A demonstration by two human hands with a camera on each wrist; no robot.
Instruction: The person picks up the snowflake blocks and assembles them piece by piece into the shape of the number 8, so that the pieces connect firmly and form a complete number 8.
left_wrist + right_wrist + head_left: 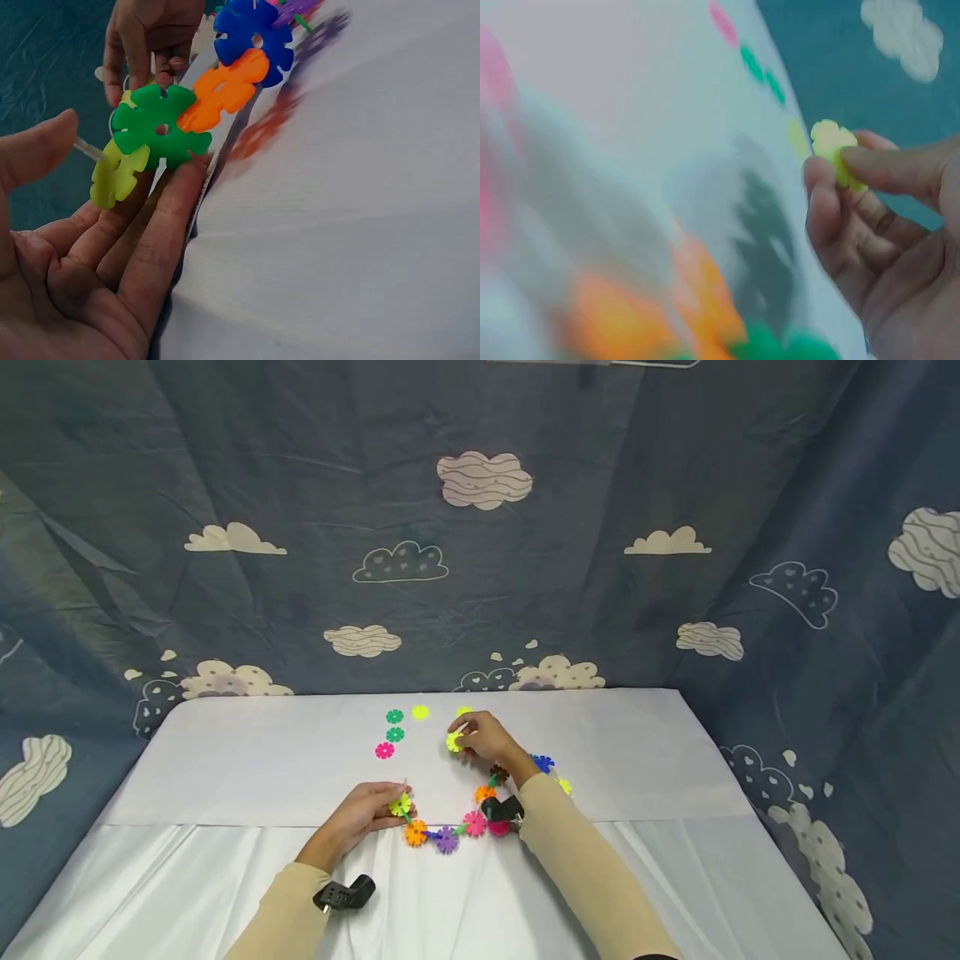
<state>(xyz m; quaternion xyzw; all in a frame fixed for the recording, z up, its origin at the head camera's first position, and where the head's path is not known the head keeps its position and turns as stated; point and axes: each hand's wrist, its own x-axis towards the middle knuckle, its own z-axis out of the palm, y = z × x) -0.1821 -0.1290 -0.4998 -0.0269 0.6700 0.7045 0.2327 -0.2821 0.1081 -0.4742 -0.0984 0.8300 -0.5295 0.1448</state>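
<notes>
In the head view, a chain of interlocking flower-shaped plastic discs [447, 839] curves over the white table. My left hand [369, 812] holds its left end by a yellow disc [401, 804]. Seen from the left wrist, the fingers lie under a green disc [163, 127] and a yellow-green disc [118, 176], with the thumb against a pale disc seen edge-on [88, 148]. Over the table's farther part, my right hand [487, 737] pinches a loose yellow disc [832, 146] between thumb and fingers. The right forearm hides part of the chain's right side.
Loose discs lie on the far part of the white table [285, 760]: two green [394, 726], one pink [385, 750] and one yellow [420, 712]. Another yellow disc [464, 712] lies just beyond the right hand. A dark cloud-patterned curtain [315, 468] surrounds the table.
</notes>
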